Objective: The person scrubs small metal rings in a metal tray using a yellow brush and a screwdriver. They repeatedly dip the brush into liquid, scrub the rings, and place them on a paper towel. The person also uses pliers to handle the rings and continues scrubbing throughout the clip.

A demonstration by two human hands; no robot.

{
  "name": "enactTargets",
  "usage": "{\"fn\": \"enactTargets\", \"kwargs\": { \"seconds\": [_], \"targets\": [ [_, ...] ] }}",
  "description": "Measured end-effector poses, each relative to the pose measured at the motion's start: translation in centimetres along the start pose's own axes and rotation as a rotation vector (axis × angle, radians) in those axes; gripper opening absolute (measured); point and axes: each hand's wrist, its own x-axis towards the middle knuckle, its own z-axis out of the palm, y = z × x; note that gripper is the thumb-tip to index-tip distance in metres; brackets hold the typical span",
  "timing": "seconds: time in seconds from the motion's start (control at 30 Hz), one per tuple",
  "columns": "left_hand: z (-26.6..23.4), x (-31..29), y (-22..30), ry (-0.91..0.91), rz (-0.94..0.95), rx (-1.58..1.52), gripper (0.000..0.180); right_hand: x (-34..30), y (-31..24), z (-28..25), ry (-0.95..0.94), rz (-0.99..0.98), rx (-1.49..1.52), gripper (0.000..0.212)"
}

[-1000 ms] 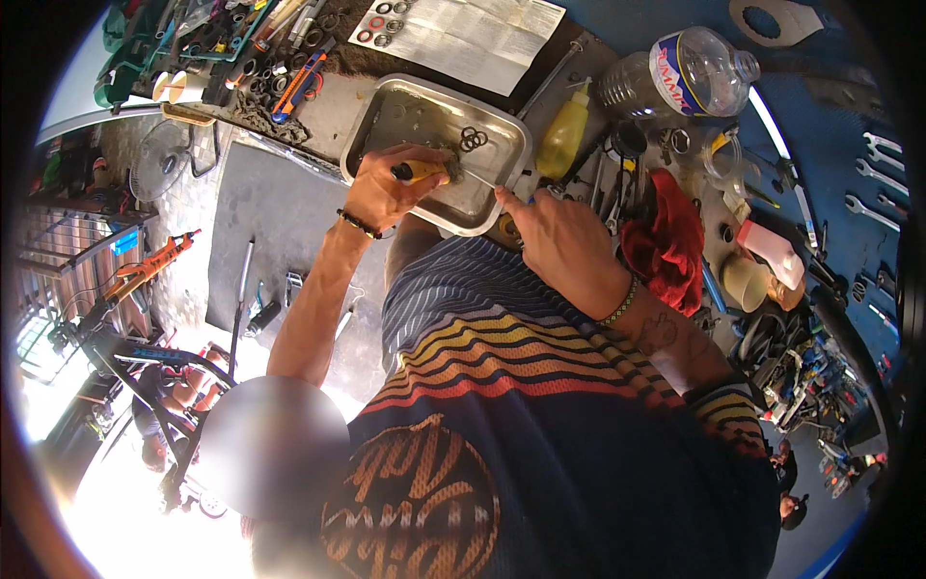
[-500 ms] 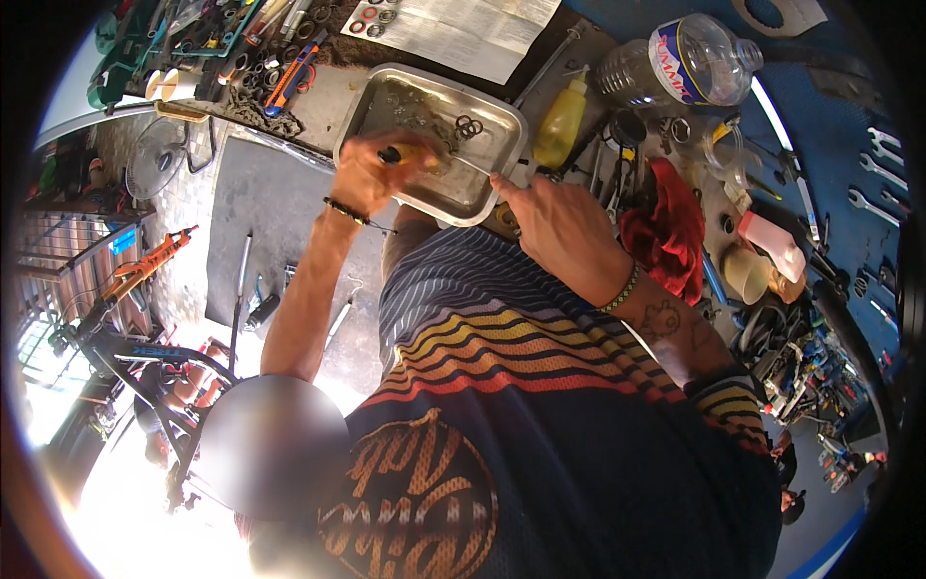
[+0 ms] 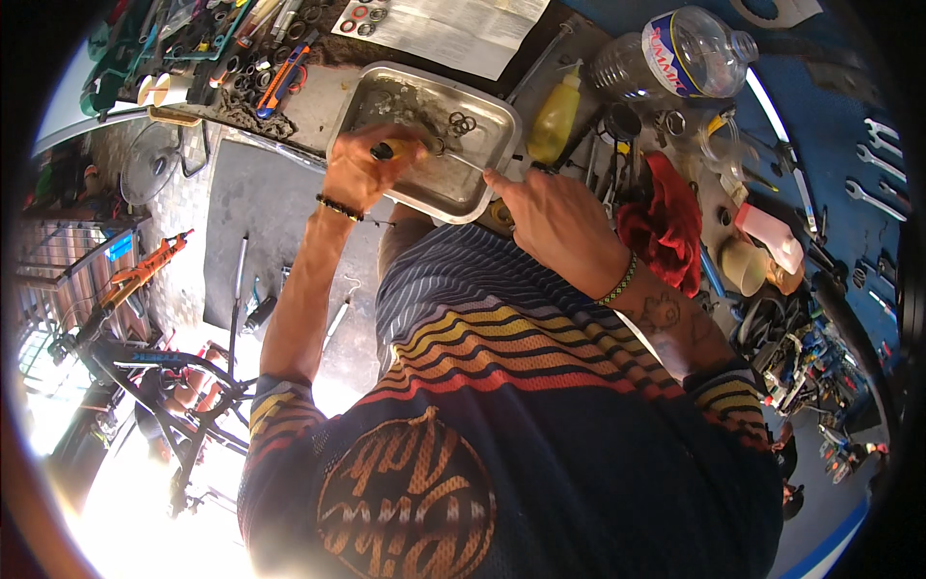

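Observation:
My left hand [image 3: 362, 174] is closed around a slim-shafted screwdriver-like tool with a yellow and black handle [image 3: 384, 151], over the left part of a metal tray [image 3: 511, 130]. Its thin shaft [image 3: 465, 160] points right, across the tray. At the tray's right edge is my right hand [image 3: 564, 222], index finger stretched toward the shaft's tip and other fingers curled. Just below that hand shows a gold-coloured round part [image 3: 500, 214], partly hidden; whether the curled fingers grip it is unclear. Several dark rings [image 3: 462, 123] lie in the tray, in shallow, cloudy liquid.
Behind the tray lie a printed sheet [image 3: 444, 34] and an orange-blue cutter [image 3: 286, 77]. To the right are a yellow squeeze bottle [image 3: 555, 116], a clear plastic jug [image 3: 675, 56], a red cloth [image 3: 664, 222] and wrenches [image 3: 876, 198]. A bicycle frame [image 3: 183, 386] stands at lower left.
The view has shifted slightly, and more of my left sleeve shows. My left hand stays over the tray with the tool; my right hand keeps its place by the tray's edge.

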Motion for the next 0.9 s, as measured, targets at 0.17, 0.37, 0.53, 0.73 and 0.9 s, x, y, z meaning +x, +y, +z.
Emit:
{"fn": "enactTargets", "kwargs": {
  "seconds": [0.17, 0.37, 0.53, 0.73, 0.9],
  "targets": [
    [0.3, 0.0, 0.2, -0.030, 0.007, -0.058, 0.019, 0.0, 0.2, 0.2, 0.012, -0.002, 0.017, 0.057],
    [0.5, 0.0, -0.2, -0.049, 0.051, -0.068, 0.020, 0.0, 0.1, 0.3, 0.036, -0.019, -0.007, 0.056],
    [0.0, -0.1, 0.2, -0.052, -0.079, -0.011, 0.023, 0.0, 0.1, 0.0, 0.001, -0.006, 0.021, 0.057],
    [0.2, 0.0, 0.4, 0.043, 0.009, 0.181, 0.023, 0.2, 0.2, 0.2, -0.006, -0.004, 0.018, 0.058],
    [1.0, -0.8, 0.1, -0.015, 0.015, -0.004, 0.021, 0.2, 0.2, 0.1, 0.003, -0.025, 0.005, 0.041]
  ]
}}
